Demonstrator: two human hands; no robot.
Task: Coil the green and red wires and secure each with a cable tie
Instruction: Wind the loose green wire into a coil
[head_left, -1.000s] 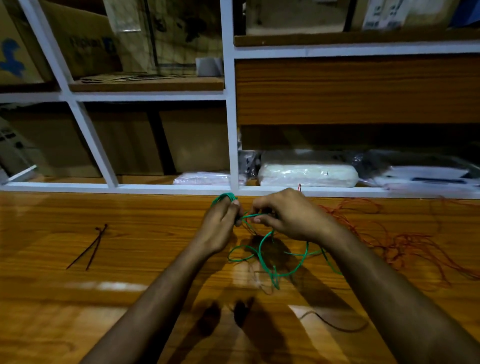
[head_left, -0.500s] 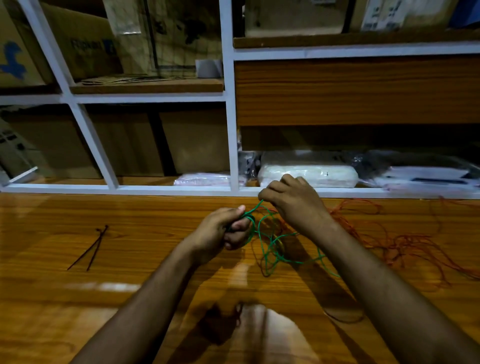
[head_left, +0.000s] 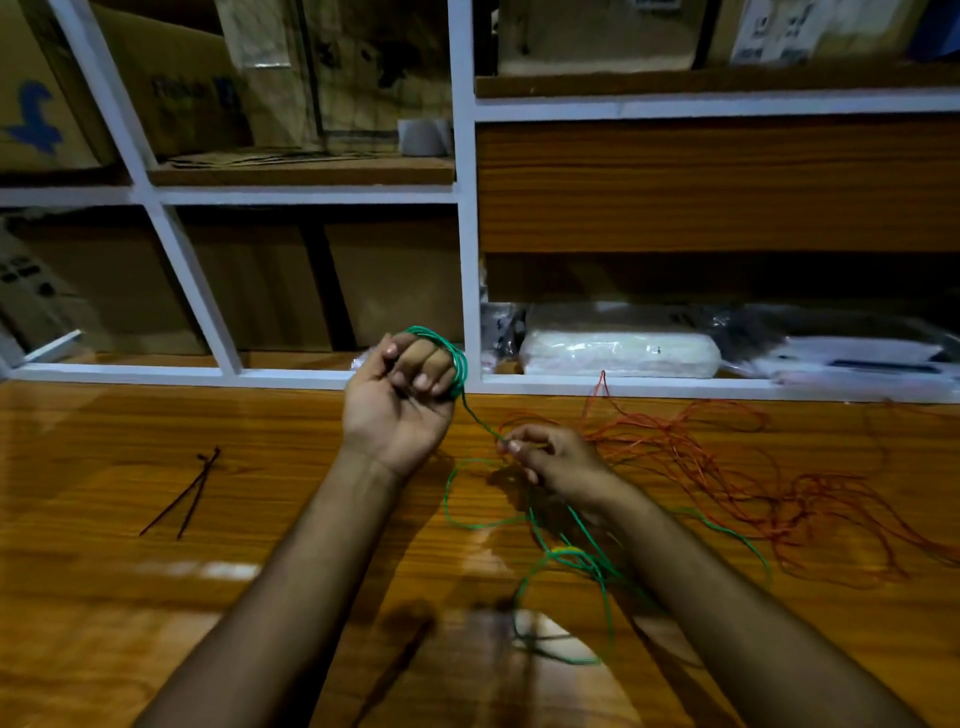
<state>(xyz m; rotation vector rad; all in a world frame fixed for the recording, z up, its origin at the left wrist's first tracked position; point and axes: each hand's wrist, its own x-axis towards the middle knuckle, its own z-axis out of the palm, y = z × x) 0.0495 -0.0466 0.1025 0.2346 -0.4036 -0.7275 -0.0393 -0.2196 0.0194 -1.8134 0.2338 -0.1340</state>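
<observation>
My left hand (head_left: 400, 400) is raised palm up above the wooden table (head_left: 156, 597), fingers curled, with several turns of green wire (head_left: 457, 364) wound round them. A strand runs from that coil down to my right hand (head_left: 550, 457), which pinches it between thumb and fingers. The loose length of green wire (head_left: 566, 556) lies in loops on the table under my right forearm. The red wire (head_left: 727, 467) lies in a loose tangle to the right. Two dark cable ties (head_left: 189, 491) lie crossed on the table at the left.
A white-framed shelf unit (head_left: 465, 260) stands along the table's far edge. Its compartments hold cardboard boxes (head_left: 104, 291) and plastic-wrapped packages (head_left: 618, 353).
My left hand has risen and turned palm up with the green coil round its fingers. My right hand has dropped down and to the right, drawing the strand out.
</observation>
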